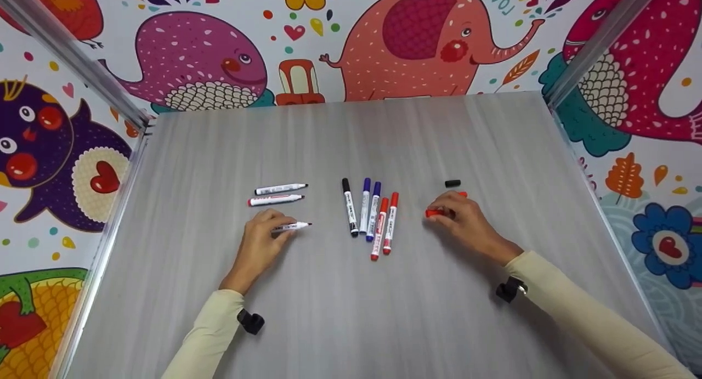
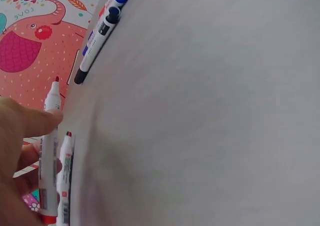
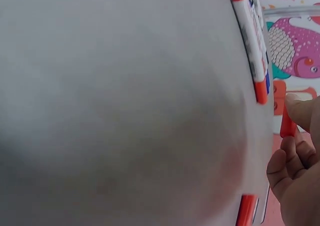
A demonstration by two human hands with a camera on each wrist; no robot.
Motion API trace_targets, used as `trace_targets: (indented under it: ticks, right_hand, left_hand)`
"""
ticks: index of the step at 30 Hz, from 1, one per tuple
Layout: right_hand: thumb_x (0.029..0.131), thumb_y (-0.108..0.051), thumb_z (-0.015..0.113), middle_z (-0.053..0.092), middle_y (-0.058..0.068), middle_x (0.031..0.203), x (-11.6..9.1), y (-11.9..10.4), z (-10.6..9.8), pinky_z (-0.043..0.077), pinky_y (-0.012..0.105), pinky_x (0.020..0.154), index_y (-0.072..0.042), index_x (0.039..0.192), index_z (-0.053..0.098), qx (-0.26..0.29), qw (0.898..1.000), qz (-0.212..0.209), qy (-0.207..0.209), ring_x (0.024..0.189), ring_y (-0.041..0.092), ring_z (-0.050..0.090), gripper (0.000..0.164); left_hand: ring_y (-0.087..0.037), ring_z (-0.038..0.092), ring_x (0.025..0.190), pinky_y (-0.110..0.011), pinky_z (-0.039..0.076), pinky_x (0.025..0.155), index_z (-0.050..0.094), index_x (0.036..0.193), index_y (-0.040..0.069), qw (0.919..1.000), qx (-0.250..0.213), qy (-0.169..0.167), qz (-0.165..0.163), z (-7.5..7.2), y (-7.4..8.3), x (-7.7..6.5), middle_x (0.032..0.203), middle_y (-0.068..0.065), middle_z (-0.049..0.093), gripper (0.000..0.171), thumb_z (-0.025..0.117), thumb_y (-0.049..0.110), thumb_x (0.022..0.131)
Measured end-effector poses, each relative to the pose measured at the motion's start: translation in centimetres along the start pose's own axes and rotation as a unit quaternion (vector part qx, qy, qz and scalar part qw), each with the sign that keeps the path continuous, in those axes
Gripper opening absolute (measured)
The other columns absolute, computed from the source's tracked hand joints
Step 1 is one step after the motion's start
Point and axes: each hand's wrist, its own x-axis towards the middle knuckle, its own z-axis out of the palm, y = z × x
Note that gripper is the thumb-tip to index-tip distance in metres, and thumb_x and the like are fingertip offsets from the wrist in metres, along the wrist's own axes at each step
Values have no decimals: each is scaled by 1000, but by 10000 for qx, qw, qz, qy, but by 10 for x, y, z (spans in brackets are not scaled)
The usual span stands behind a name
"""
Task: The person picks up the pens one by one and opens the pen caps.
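Holding in the left hand point(image 1: 260, 241) one held marker point(image 1: 297, 226), uncapped, pinching its barrel between thumb and fingers and pointing its tip right. Pinching in the right hand point(image 1: 466, 214) one held cap point(image 1: 436, 213), red, well apart from the marker. Listing at left on the grey table point(image 1: 329, 318), just beyond the left hand, one black-ended marker point(image 1: 279, 190) and one red-ended marker point(image 1: 277, 200), both uncapped, lying side by side and pointing right. Listing at right, beyond the right hand, one black cap point(image 1: 452, 184) and, nearer, one loose red cap point(image 1: 463, 194), partly hidden behind the fingers. Counting at centre, between the hands, five capped markers: one black marker point(image 1: 350, 207), two blue markers point(image 1: 364, 206) and two red markers point(image 1: 391, 223), all running roughly from far to near. Judging by the layout, seeming to be uncapping, sorting barrels left and caps right. Reckoning as done: three markers uncapped, two of them lying on the table with two loose caps. Reckoning as left: setting down the marker and cap in hand, then treating the five at centre.
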Motion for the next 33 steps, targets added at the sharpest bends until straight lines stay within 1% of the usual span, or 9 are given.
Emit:
trace_targets:
  ticks: [4, 7, 11, 13, 15, 20, 27, 33]
  right_hand:
    - [85, 10, 88, 72, 7, 102, -5, 9, -6, 45, 15, 75, -4, 104, 82, -34, 10000, 40, 76, 87, 19, 60, 24]
    - [86, 11, 87, 72, 9, 103, -8, 14, -10, 47, 12, 77, -2, 105, 82, -110, 9998, 90, 99, 88, 19, 62, 24]
    - [87, 12, 85, 72, 13, 109, -12, 21, -16, 48, 8, 87, 0, 108, 81, -216, 9993, 218, 223, 101, 24, 66, 24]
    - [87, 13, 85, 73, 15, 112, -14, 24, -19, 48, 8, 91, 2, 109, 81, -246, 9987, 271, 349, 108, 27, 67, 25]
    - [87, 13, 85, 73, 15, 113, -16, 28, -22, 48, 8, 93, 3, 110, 81, -271, 9980, 292, 484, 110, 29, 66, 26]
    - [86, 13, 86, 74, 14, 110, -18, 38, -26, 46, 8, 93, 4, 111, 82, -363, 9964, 285, 710, 107, 28, 65, 28]
    - [89, 12, 85, 73, 15, 111, -15, 48, -28, 42, 12, 85, 2, 114, 82, -516, 9948, 565, 665, 102, 24, 60, 27]
    - [89, 12, 85, 71, 18, 113, -14, 52, -28, 41, 14, 83, 4, 113, 81, -696, 9929, 653, 707, 103, 23, 58, 27]
  left_hand:
    - [-25, 68, 93, -43, 56, 82, 86, 104, 3, 9998, 117, 173, -50, -2, -8, -2, 98, -8, 74, 23, 91, -7, 84]
    - [-27, 68, 95, -48, 54, 86, 86, 104, 3, 9994, 210, 242, -126, -3, -13, -3, 99, -9, 74, 23, 91, -8, 83]
    - [-30, 68, 98, -54, 48, 89, 86, 104, 3, 9989, 342, 216, -224, -2, -18, -3, 100, -10, 75, 23, 91, -5, 84]
    - [-30, 68, 99, -53, 45, 89, 86, 105, 4, 9987, 412, 159, -266, -1, -19, -2, 101, -9, 75, 22, 91, -3, 85]
    - [-30, 68, 100, -52, 42, 88, 86, 105, 5, 9984, 471, 111, -307, 0, -21, -2, 102, -8, 75, 20, 91, -1, 87]
    - [-32, 67, 103, -54, 39, 90, 86, 105, 6, 9980, 546, 91, -309, 0, -27, 0, 104, -9, 75, 19, 90, 1, 88]
    - [-35, 67, 108, -58, 37, 93, 86, 107, 6, 9975, 619, 178, -277, 2, -30, 3, 108, -11, 75, 20, 90, 1, 88]
    - [-37, 67, 110, -61, 37, 98, 86, 108, 7, 9973, 637, 343, -143, 4, -34, 4, 110, -12, 75, 21, 90, 1, 88]
